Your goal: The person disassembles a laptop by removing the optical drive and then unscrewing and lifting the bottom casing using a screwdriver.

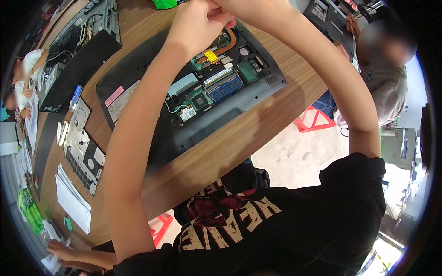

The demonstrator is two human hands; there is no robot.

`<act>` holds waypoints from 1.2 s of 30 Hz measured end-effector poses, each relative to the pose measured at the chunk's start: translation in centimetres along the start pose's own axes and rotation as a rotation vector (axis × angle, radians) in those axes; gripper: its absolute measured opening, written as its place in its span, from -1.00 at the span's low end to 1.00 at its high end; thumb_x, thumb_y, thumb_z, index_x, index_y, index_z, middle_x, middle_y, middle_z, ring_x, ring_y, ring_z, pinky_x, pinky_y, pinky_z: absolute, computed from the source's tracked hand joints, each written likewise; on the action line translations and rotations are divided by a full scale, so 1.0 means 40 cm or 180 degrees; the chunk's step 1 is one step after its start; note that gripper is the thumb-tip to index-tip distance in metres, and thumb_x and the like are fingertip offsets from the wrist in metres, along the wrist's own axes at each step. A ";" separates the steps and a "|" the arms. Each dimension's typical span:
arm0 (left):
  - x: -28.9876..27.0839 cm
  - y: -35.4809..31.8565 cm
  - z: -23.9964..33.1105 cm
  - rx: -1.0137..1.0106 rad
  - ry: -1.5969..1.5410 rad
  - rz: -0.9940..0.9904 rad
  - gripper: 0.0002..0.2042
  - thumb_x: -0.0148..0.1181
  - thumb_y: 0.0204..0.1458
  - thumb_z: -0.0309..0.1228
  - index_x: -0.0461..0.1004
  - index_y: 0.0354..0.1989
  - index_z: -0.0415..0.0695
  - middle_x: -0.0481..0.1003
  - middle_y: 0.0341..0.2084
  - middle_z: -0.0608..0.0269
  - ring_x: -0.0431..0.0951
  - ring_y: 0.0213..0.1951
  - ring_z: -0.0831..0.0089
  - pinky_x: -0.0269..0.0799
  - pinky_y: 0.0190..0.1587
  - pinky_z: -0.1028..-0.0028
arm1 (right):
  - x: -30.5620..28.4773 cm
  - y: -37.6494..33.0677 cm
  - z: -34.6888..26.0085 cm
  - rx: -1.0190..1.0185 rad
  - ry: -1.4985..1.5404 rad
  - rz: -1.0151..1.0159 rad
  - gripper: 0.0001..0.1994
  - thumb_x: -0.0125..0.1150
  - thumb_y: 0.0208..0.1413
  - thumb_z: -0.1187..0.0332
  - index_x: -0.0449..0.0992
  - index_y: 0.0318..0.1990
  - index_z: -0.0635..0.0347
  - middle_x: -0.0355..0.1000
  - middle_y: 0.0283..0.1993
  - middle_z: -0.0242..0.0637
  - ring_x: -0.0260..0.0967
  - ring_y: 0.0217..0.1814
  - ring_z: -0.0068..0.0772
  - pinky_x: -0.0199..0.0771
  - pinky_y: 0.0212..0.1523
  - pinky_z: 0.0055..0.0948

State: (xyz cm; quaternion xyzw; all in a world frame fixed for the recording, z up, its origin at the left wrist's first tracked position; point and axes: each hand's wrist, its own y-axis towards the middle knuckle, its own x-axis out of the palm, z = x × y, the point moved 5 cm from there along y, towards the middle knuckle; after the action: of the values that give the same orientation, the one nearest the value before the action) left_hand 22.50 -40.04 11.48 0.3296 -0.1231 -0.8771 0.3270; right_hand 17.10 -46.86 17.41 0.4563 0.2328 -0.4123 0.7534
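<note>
An opened laptop lies underside up on the wooden table, its dark case turned at an angle. Inside it show a blue memory module, a copper heat pipe and a yellow label. Above the far edge of the laptop, near the heat pipe, my left hand has its fingers bent and pressed together; what they hold, if anything, is hidden. My right hand comes in from the right and meets the left one at the picture's upper edge. Its fingers are mostly hidden or cut off there.
Left of the laptop lie a silver metal panel, folded white papers and a small blue box. A large dark casing stands behind them. One person works at the right with another laptop; others are at the left.
</note>
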 end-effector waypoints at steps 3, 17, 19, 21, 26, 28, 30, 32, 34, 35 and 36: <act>0.012 -0.007 -0.009 -0.0081 0.0011 0.0110 -0.85 0.13 0.06 -0.53 0.57 -0.23 -0.26 0.61 -0.37 0.04 0.63 -0.31 0.24 0.50 -0.20 0.41 | -0.001 -0.003 0.006 -0.0506 -0.0073 0.0240 -0.71 0.10 0.09 0.14 0.56 -0.59 0.02 0.45 -0.63 -0.27 0.45 -0.61 -0.29 0.40 -0.57 -0.28; 0.026 -0.023 -0.032 -0.0151 -0.0095 0.0917 -0.84 0.25 0.03 -0.46 0.58 -0.24 -0.25 0.63 -0.48 0.17 0.66 -0.36 0.48 0.53 -0.24 0.53 | -0.012 -0.015 0.053 0.0188 0.2456 -0.0220 -0.81 0.12 0.17 0.28 0.34 -0.29 0.21 0.49 -0.53 -0.07 0.48 -0.46 0.06 0.45 -0.42 -0.15; 0.014 -0.015 -0.059 -0.0144 -0.0543 0.0351 -0.83 0.24 0.05 -0.45 0.56 -0.21 -0.24 0.62 -0.37 0.19 0.64 -0.25 0.49 0.51 -0.17 0.53 | -0.024 -0.016 0.026 -0.0045 0.3651 -0.0631 -0.88 0.09 0.16 0.39 0.31 -0.26 0.22 0.49 -0.42 -0.08 0.48 -0.35 0.02 0.44 -0.35 -0.18; 0.005 -0.014 -0.064 -0.0159 -0.0415 0.0072 -0.82 0.22 0.06 -0.45 0.55 -0.18 -0.23 0.60 -0.31 0.19 0.61 -0.19 0.49 0.50 -0.12 0.52 | -0.031 -0.014 0.029 -0.0467 0.3269 -0.0246 -0.89 0.10 0.13 0.46 0.30 -0.25 0.23 0.47 -0.39 -0.11 0.47 -0.30 -0.04 0.43 -0.30 -0.21; -0.002 -0.038 -0.095 -0.0391 -0.0845 -0.0465 -0.77 0.21 0.08 -0.46 0.55 -0.10 -0.26 0.60 -0.21 0.13 0.61 -0.13 0.41 0.49 -0.04 0.45 | -0.074 -0.005 0.054 -0.1017 0.3287 -0.0585 -0.83 0.16 0.02 0.59 0.30 -0.26 0.25 0.39 -0.36 -0.15 0.42 -0.23 -0.22 0.38 -0.23 -0.27; 0.007 -0.036 -0.100 -0.0374 -0.0820 -0.0395 -0.78 0.23 0.06 -0.45 0.56 -0.13 -0.26 0.61 -0.25 0.13 0.62 -0.18 0.43 0.50 -0.07 0.47 | -0.063 -0.003 0.061 -0.0917 0.3405 -0.1011 -0.81 0.18 -0.01 0.63 0.34 -0.24 0.26 0.40 -0.34 -0.18 0.40 -0.25 -0.25 0.38 -0.24 -0.32; 0.013 -0.033 -0.102 -0.0363 -0.0796 -0.0325 -0.79 0.25 0.05 -0.44 0.58 -0.16 -0.25 0.62 -0.29 0.14 0.63 -0.22 0.44 0.52 -0.10 0.48 | -0.068 -0.010 0.065 -0.0937 0.3582 -0.0854 -0.84 0.19 0.02 0.57 0.38 -0.24 0.26 0.42 -0.34 -0.14 0.43 -0.25 -0.22 0.39 -0.25 -0.32; 0.008 -0.028 -0.097 -0.0198 -0.0448 -0.0101 -0.81 0.29 0.00 -0.44 0.60 -0.23 -0.24 0.63 -0.37 0.15 0.65 -0.30 0.46 0.53 -0.14 0.50 | -0.080 -0.018 0.060 -0.0958 0.3762 -0.0698 -0.86 0.20 0.04 0.52 0.42 -0.23 0.27 0.45 -0.33 -0.11 0.45 -0.26 -0.20 0.40 -0.26 -0.32; 0.012 -0.029 -0.085 -0.0210 -0.0208 -0.0027 -0.82 0.31 -0.03 -0.43 0.61 -0.27 -0.23 0.63 -0.41 0.16 0.64 -0.33 0.47 0.53 -0.17 0.50 | -0.095 -0.023 0.063 -0.0651 0.2740 -0.0204 -0.85 0.21 0.07 0.41 0.46 -0.23 0.26 0.47 -0.34 -0.05 0.48 -0.27 -0.11 0.43 -0.27 -0.28; 0.013 -0.029 -0.080 -0.0210 0.0030 0.0044 -0.83 0.34 -0.06 -0.42 0.62 -0.31 -0.22 0.63 -0.44 0.16 0.64 -0.35 0.48 0.53 -0.19 0.51 | -0.098 -0.023 0.065 -0.0546 0.2401 -0.0054 -0.84 0.21 0.08 0.38 0.47 -0.23 0.26 0.48 -0.34 -0.03 0.48 -0.27 -0.08 0.44 -0.28 -0.27; 0.020 -0.025 -0.075 -0.0204 0.0023 0.0033 -0.83 0.34 -0.06 -0.42 0.62 -0.31 -0.22 0.63 -0.44 0.16 0.64 -0.35 0.48 0.53 -0.19 0.51 | -0.090 -0.028 0.070 -0.0454 0.2168 -0.0239 -0.83 0.20 0.08 0.34 0.48 -0.26 0.26 0.48 -0.36 0.00 0.48 -0.28 -0.01 0.44 -0.29 -0.23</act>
State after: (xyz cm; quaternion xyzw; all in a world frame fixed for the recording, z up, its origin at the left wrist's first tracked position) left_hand 23.54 -39.81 8.39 0.3215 -0.0954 -0.8777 0.3423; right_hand 14.11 -48.12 20.78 0.5049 0.5157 -0.2465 0.6468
